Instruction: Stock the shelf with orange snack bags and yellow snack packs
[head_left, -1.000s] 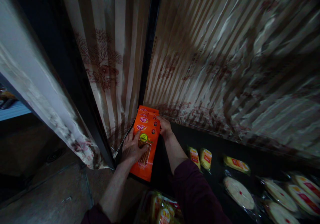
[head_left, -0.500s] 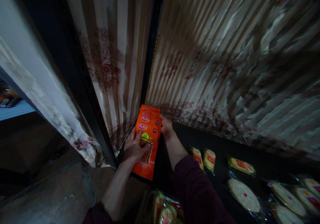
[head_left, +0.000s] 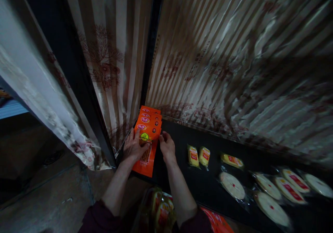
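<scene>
Overlapping orange snack packets (head_left: pixel 145 167) with a clear window lie stacked in the corner of the black shelf, their top edges fanned toward the back. My left hand (head_left: pixel 133 150) rests on the left side of the top packet, fingers stretched and thumb spread across its window. Beside the stack's right edge is my right hand (head_left: pixel 168 147), fingers loosely bent and apart, with nothing seen in it. Whether its fingertips touch the packets I cannot tell. Two small yellow wrapped cakes (head_left: pixel 193 156) lie to the right of this hand.
Another yellow pack (head_left: pixel 232 160) and several round flat breads in clear wrap (head_left: pixel 232 185) lie along the black shelf (head_left: pixel 179 177). Below its front edge are a container of yellow packs (head_left: pixel 162 214) and red-orange packaging (head_left: pixel 217 221). Patterned curtains (head_left: pixel 195 69) and a dark post (head_left: pixel 149 52) border the corner.
My right hand has come off the upper right edge of the orange packets and moved nearer me. My left hand stays on the stack. The view has shifted, showing more shelf at right.
</scene>
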